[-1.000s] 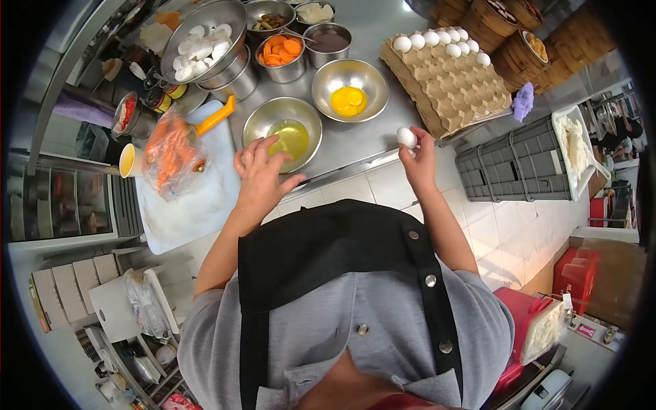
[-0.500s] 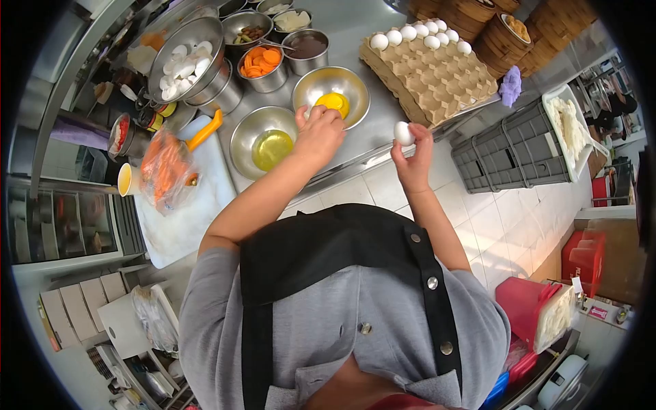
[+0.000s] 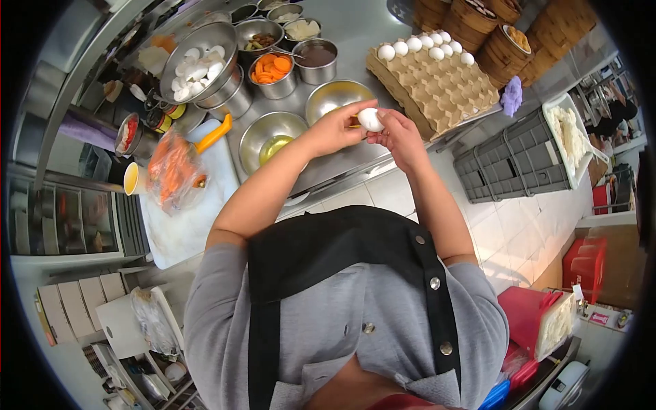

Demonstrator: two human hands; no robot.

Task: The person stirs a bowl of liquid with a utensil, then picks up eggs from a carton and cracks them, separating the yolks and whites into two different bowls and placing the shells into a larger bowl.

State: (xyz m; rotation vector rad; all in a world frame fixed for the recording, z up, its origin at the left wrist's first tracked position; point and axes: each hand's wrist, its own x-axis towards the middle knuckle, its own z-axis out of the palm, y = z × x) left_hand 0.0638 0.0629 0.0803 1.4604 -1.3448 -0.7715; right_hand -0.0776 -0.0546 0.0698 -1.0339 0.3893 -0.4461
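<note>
A white egg [image 3: 370, 119] is held between my two hands, near the right rim of a metal bowl [image 3: 328, 95]. My right hand [image 3: 403, 139] grips the egg with thumb and fingers. My left hand [image 3: 339, 128] has its fingertips against the egg's other side and hides much of that bowl; a bit of yellow shows behind the fingers. Another metal bowl [image 3: 254, 131] holds clear, yellowish egg white, partly behind my left forearm. To the right, stacked cardboard egg trays [image 3: 437, 92] carry several white eggs along the far side.
A colander [image 3: 229, 72] of white eggshells stands at the back left, beside metal pots of carrot slices [image 3: 272, 68] and sauce. A white cutting board [image 3: 179, 236] bears a bag of carrots [image 3: 171, 171] and an orange-handled tool. Bamboo steamers [image 3: 467, 26] and a grey crate [image 3: 509, 160] are at right.
My right hand has brought the egg left, and my left hand has moved right from the bowl to meet it. The view has shifted slightly.
</note>
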